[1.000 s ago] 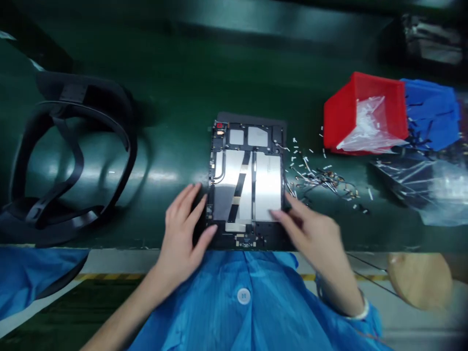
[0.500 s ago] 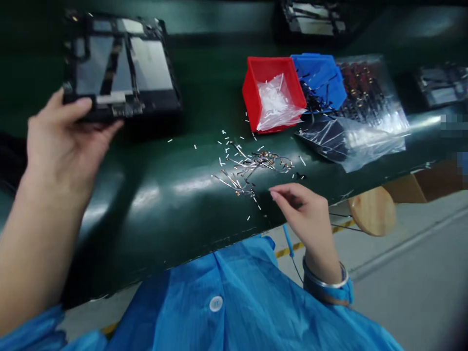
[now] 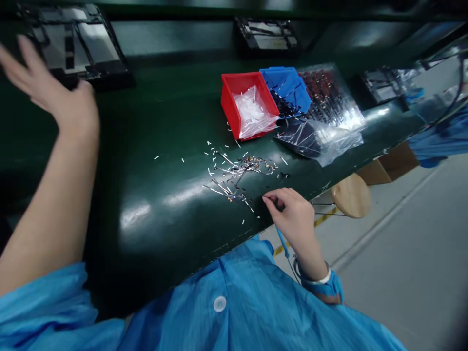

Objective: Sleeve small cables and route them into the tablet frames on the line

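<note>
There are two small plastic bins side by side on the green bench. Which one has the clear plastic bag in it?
The red bin, the one on the left. A crumpled clear bag fills it, while the blue bin beside it holds dark, thin parts.

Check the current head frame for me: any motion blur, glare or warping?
Head view: the left hand is smeared by motion blur, fingers spread near the opened tablet; the right hand is sharp, pinching at the scattered small parts. Overhead light gives soft glare streaks on the green belt and on the clear plastic bag. The belt edge bows, so the lens distorts.
</note>
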A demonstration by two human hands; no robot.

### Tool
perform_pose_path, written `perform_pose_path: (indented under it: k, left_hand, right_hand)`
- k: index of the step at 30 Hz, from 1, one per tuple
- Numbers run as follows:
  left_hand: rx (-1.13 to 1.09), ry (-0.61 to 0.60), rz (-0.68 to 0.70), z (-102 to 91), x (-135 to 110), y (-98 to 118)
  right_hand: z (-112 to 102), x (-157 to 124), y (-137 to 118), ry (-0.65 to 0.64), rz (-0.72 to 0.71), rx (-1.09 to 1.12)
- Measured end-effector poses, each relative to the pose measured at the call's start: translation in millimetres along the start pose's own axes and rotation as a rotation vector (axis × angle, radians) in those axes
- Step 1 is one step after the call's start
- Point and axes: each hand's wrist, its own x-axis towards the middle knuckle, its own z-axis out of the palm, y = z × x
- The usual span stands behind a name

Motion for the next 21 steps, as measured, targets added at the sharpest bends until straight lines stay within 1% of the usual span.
perform_pose_path:
  k: [1,2,3,4,5,6,8,9,10,12,15,18,20,21]
  left_hand:
    - [-0.066,-0.042,-0.127,-17.8,-10.2,20.9]
    - [-0.164,-0.062,-0.131,-37.6,-20.3,44.1]
    - [-0.301,-0.1,-0.027,-58.5,-30.0,68.6]
    - [-0.442,-0.165,0.112,-79.4,-39.2,93.3]
    - [-0.568,-0.248,0.236,-99.6,-48.1,116.9]
    - [-0.676,-0.331,0.326,-117.9,-56.5,138.5]
    - [-0.8,-0.397,0.487,-146.5,-70.8,172.9]
    - [-0.84,-0.413,0.544,-155.7,-76.0,185.4]
    - [-0.864,-0.424,0.565,-161.4,-79.5,194.9]
    - [-0.886,-0.434,0.568,-163.1,-80.8,207.5]
    - [-0.878,-0.445,0.593,-151.2,-70.7,220.1]
    - [-0.853,-0.52,0.703,-137.7,-56.8,235.0]
    - [-0.848,-0.591,0.794,-131.7,-50.6,246.3]
    - [-0.85,-0.623,0.838,-129.5,-48.8,251.6]
  right_hand:
    - [1.9,1.0,1.8,0.024,0.006,0.008]
    - [4.5,2.1,2.6,0.046,0.007,0.02]
    - [7.6,3.3,2.6,0.065,0.003,0.035]
    - [11.1,4.6,2.0,0.087,-0.006,0.05]
    - [14.5,5.9,1.2,0.107,-0.018,0.063]
    - [17.6,7.2,0.8,0.123,-0.033,0.073]
    - [21.8,10.3,2.4,0.153,-0.058,0.08]
    - [22.4,12.5,5.0,0.169,-0.062,0.073]
    - [22.0,15.3,8.9,0.185,-0.057,0.059]
    - [18.5,22.9,19.4,0.215,-0.026,0.014]
    - [9.8,37.1,36.7,0.227,0.024,-0.047]
    - [4.9,46.2,49.4,0.21,0.02,-0.059]
    - [6.2,45.2,55.4,0.257,0.002,-0.047]
    - [8.0,42.5,58.3,0.311,0.001,-0.038]
